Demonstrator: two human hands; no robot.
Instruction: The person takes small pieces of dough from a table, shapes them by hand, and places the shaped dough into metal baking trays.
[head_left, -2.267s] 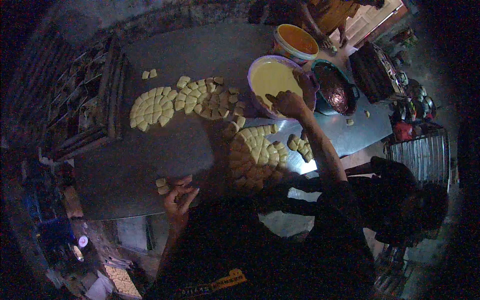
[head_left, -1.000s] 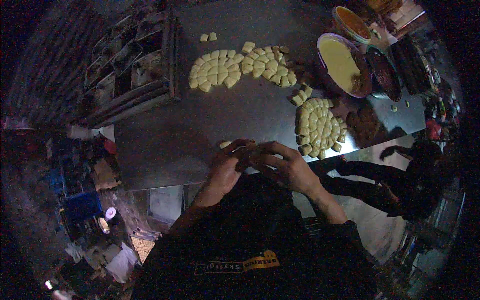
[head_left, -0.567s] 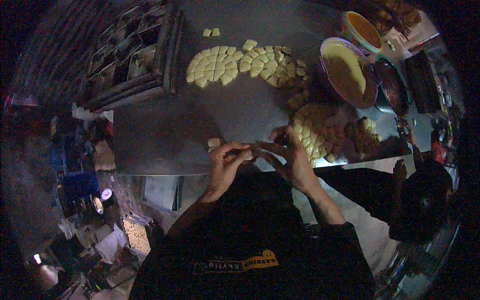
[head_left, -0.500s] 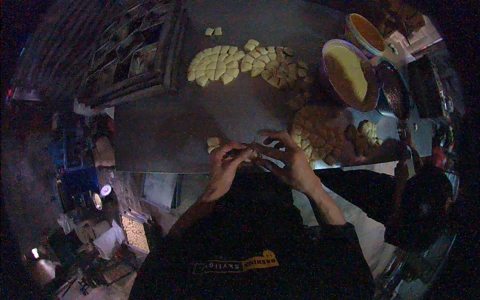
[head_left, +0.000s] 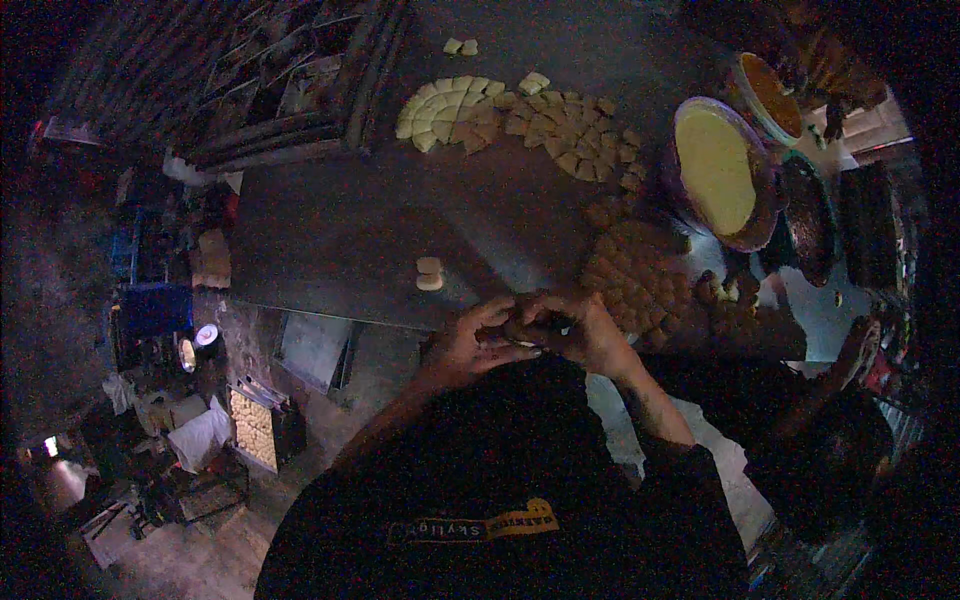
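Observation:
Close to my body, at the table's front edge, my left hand [head_left: 478, 342] and my right hand [head_left: 592, 335] meet with curled fingers. Between them a sliver of a pale dough piece [head_left: 526, 344] shows; the fingers cover most of it. Just beyond my left hand, two small pale dough pieces [head_left: 429, 273] lie side by side on the dark table [head_left: 330, 240]. Farther off, a wide patch of cut dough pieces [head_left: 450, 110] is spread out flat. More dough pieces [head_left: 640, 285] lie in shadow beyond my right hand.
At the right stand a purple-rimmed bowl of yellow filling [head_left: 715, 170], an orange-brown bowl [head_left: 773, 100] and a dark green-rimmed bowl [head_left: 803, 220]. A slatted wooden rack [head_left: 290, 90] sits far left. Another person's arm [head_left: 845, 370] reaches in at the right. A tray of pale rounds [head_left: 254, 430] stands lower left.
My hands have drawn nearer my body and closed more tightly together; the right fingers, spread before, are now curled. The two dough pieces near my left hand show fully. Shadows on the table shifted.

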